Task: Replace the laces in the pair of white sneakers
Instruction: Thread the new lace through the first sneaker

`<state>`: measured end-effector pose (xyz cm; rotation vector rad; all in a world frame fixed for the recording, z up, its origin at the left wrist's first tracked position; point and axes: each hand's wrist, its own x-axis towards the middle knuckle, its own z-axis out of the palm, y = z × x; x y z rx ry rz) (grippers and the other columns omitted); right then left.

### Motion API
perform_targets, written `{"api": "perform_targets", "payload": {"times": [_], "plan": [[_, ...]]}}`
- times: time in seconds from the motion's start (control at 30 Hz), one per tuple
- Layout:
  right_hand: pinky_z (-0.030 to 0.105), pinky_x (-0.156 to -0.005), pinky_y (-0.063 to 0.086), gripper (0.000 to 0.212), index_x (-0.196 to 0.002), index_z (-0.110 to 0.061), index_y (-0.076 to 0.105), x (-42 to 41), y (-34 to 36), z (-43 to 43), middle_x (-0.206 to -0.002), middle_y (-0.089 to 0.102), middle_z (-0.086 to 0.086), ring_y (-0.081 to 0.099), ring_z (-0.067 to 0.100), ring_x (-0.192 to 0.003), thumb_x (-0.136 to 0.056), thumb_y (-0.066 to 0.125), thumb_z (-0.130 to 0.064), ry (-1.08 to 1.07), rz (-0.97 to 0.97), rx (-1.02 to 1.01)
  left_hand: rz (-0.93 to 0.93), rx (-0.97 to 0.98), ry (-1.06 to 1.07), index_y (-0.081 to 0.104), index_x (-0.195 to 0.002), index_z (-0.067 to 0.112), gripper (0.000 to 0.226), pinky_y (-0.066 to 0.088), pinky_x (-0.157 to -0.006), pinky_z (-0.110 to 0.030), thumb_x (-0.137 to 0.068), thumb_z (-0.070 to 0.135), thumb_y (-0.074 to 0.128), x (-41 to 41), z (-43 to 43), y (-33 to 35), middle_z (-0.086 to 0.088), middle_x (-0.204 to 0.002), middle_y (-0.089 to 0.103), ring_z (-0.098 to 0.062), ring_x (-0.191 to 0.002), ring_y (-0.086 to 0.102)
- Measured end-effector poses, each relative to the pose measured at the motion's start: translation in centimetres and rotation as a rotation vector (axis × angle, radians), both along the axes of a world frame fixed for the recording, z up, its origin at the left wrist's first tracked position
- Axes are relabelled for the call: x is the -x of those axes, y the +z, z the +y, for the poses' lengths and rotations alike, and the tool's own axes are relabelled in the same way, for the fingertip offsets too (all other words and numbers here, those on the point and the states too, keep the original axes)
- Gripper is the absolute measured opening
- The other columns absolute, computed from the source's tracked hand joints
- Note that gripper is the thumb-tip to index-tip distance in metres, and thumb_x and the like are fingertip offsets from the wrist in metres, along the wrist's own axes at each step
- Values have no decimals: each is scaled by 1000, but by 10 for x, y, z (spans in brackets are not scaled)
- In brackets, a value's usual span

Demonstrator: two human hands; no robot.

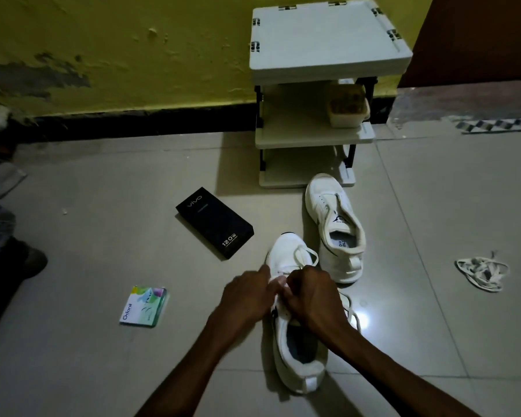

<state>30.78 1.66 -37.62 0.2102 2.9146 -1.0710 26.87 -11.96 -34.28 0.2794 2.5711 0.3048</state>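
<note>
A white sneaker (295,356) lies on the floor right in front of me, toe pointing away. A white lace (306,254) loops over its front eyelets, and another stretch trails off its right side. My left hand (247,296) and my right hand (310,299) meet over the shoe's tongue, fingers curled and pinching the lace. The second white sneaker (334,224) lies unlaced just beyond, to the right. A crumpled heap of white laces (481,270) rests on the tiles at the far right.
A black phone box (214,222) lies left of the shoes, and a small coloured Odonil packet (143,305) sits nearer me. A white shelf rack (322,85) stands against the yellow wall, holding a container. Another person's leg and shoe (27,260) are at the left edge.
</note>
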Motion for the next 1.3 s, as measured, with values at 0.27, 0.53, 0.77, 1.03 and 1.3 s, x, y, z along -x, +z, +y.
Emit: {"api": "perform_targets", "payload": {"times": [0.27,0.53,0.77,1.03,1.3], "plan": [[16,-46,26,35,-52,-20,48,-1,1,0,-48,42,-5,41,9,-46,-82,64,-27,10,15,10,-108,-488,174,66,-78,18,28,50,-67,-28,-93,34,49,7,4,-9,-5,-84,68,-21,-75,63],[16,-51,27,30,-57,-17,56,1,-2,0,-54,46,-6,41,5,-49,-82,66,-28,-11,24,19,-53,-1466,315,48,-59,21,34,35,-56,-24,-93,23,44,30,12,124,1,-62,43,-12,-59,39],[19,-49,26,31,-59,-11,56,3,6,2,-59,58,6,53,16,-57,-79,70,-30,2,-25,22,40,-1045,319,50,-66,18,49,30,-52,-24,-103,44,33,10,27,125,13,-56,46,-4,-50,38],[27,-76,53,29,-105,-30,64,-31,25,20,-101,60,-11,59,4,-85,-84,64,-51,-55,5,131,319,-337,177,67,-111,19,30,47,-81,-28,-96,3,47,6,-3,77,-2,-110,67,-19,-101,61],[15,-65,36,24,-112,-22,64,-40,33,23,-99,62,-1,57,12,-81,-90,59,-29,-2,0,-41,135,-609,312,62,-74,13,21,46,-59,-23,-88,2,53,-11,12,25,-3,-67,67,-6,-57,57]]}}
